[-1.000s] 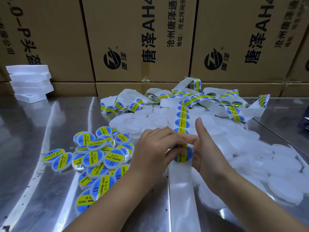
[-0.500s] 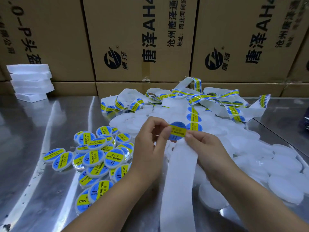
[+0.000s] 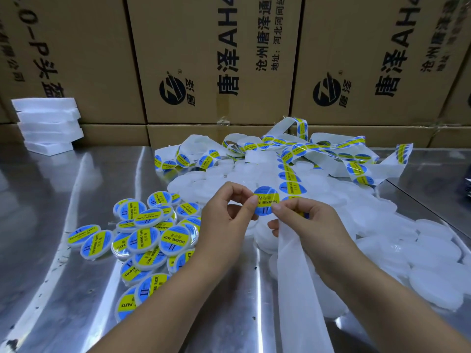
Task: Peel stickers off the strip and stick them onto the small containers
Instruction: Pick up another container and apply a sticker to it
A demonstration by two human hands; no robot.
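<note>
Left grip (image 3: 224, 217) pinching sticker (image 3: 265, 201) edge, strip (image 3: 295, 276) below

Round blue sticker (image 3: 265, 203) with yellow band, facing up, off strip. Left hand (image 3: 226, 217) pinches its left edge; right hand (image 3: 305, 222) touches other edge, grips white strip (image 3: 298, 271). Strip bare near hands, tangled loops with more stickers behind. Labelled containers (image 3: 150, 233) piled left; plain white containers (image 3: 428, 250) heaped right

Both forearms reach forward, hands close together. The left hand (image 3: 226, 212) pinches a round blue-and-yellow sticker (image 3: 265, 203) by its edge. The right hand (image 3: 305, 222) grips a white paper strip (image 3: 293, 263).
</note>
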